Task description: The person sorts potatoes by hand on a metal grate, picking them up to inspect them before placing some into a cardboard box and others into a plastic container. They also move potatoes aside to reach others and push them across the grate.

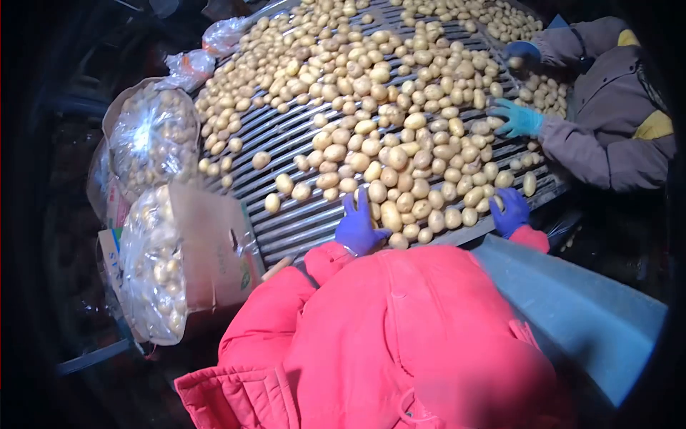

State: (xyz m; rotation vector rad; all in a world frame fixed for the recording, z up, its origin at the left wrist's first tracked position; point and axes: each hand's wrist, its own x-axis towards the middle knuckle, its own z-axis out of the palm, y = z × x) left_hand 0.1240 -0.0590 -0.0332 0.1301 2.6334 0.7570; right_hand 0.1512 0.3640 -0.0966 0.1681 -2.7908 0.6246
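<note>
Purple gloves cover both of my hands. My left hand (359, 226) rests at the near edge of the potatoes (421, 154), fingers pointing away and thumb stretched toward the right. It is open and touches the potatoes beside it, without gripping one. Farther right, my right hand (510, 212) lies at the near right edge of the heap, its fingers spread against the potatoes there. Between my hands sits a dense cluster of yellowish potatoes of mixed sizes. Beneath them runs a slatted metal rack (279, 214), with bare bars showing to the left of my left hand.
Potato-filled boxes lined with clear plastic, a near one (214, 239) and a farther one (153, 132), stand at the left. A blue chute or bin (572, 307) lies at the near right. Across on the right, another person's teal-gloved hand (518, 119) touches the potatoes.
</note>
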